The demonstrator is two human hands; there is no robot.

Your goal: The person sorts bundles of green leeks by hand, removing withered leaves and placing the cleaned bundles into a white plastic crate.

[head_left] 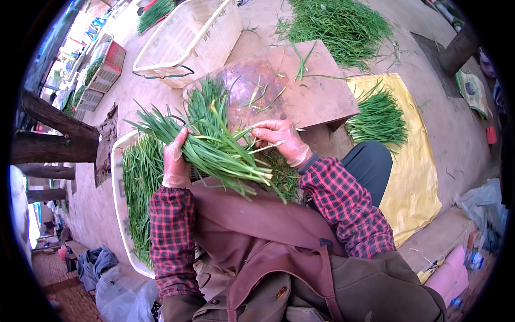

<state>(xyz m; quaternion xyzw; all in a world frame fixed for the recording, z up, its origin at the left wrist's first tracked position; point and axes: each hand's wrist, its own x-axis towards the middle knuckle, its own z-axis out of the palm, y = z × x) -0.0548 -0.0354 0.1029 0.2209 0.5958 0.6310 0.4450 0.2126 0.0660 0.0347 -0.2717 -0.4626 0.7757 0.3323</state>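
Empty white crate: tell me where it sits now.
In the head view, the empty white crate lies upper left of centre on the ground, beside the wooden block, beyond the held bunch of chives.

Outdoors, in bright daylight, on bare packed-earth ground. Toward the top edge of the ground, a low reddish-brown wooden block table, a cream slatted plastic crate just beside its left corner. Along the ground's right side, a spread yellow plastic sheet. At the left edge, dark rough timber posts. In the far upper left corner, stacked red and white plastic crates. At lower left, crumpled grey cloth.
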